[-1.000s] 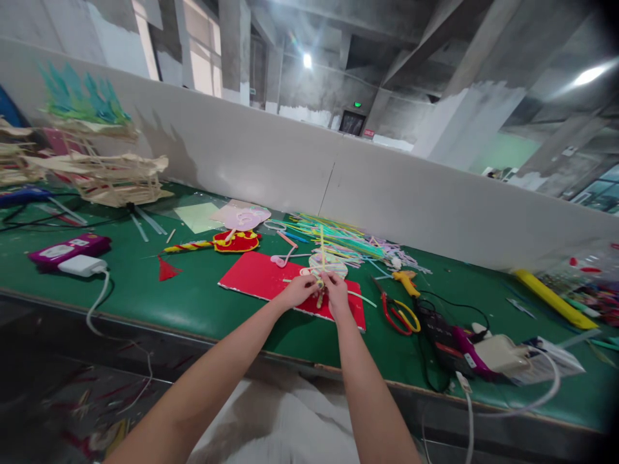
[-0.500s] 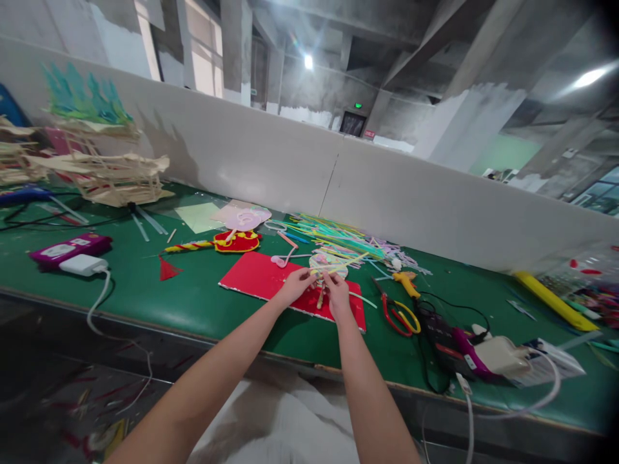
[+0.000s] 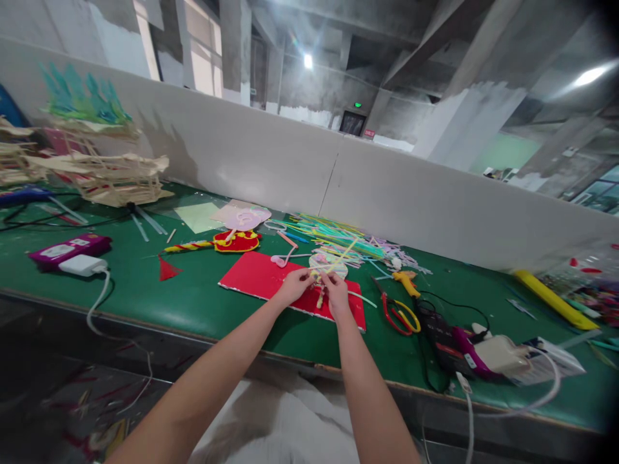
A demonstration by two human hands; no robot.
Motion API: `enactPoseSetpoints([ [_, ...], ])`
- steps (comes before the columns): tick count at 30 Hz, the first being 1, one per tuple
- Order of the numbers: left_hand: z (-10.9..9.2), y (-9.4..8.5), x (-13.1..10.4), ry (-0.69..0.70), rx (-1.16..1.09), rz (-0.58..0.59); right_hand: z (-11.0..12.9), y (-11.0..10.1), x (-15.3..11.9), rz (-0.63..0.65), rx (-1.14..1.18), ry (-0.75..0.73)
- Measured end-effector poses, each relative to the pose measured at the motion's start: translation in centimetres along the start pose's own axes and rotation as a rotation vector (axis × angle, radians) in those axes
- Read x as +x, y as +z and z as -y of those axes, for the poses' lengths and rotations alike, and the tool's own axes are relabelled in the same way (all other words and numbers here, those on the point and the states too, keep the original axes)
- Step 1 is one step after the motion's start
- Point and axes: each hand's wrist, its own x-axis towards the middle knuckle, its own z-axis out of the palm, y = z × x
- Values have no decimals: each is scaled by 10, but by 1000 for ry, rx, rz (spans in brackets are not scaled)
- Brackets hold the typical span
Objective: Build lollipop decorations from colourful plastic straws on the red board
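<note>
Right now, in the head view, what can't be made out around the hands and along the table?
- Yellow strip: its lower part is hidden by the left hand and right hand, so the exact grip is unclear.
- Purple device: markings too small and blurred to read.
- Colourful pile: cut off by the right edge.
</note>
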Motion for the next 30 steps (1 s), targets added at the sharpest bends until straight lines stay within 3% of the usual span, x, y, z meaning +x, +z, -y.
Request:
enactPoseSetpoints([
  [4, -3, 0, -2, 53, 40, 109, 0, -1, 1, 5, -6, -29],
  [11, 4, 4, -4, 16, 87, 173, 2, 1, 1, 25, 18, -37],
  [19, -2, 4, 0, -26, -58, 31, 3, 1, 0, -25, 106, 36],
  [24, 1, 2, -1, -25, 49, -31, 5, 2, 0, -24, 83, 56],
  [27, 2, 3, -3, 0, 123, -19, 5, 2, 0, -24, 86, 50],
  [30, 2, 4, -3, 35, 120, 71, 4, 2, 0, -35, 87, 25],
])
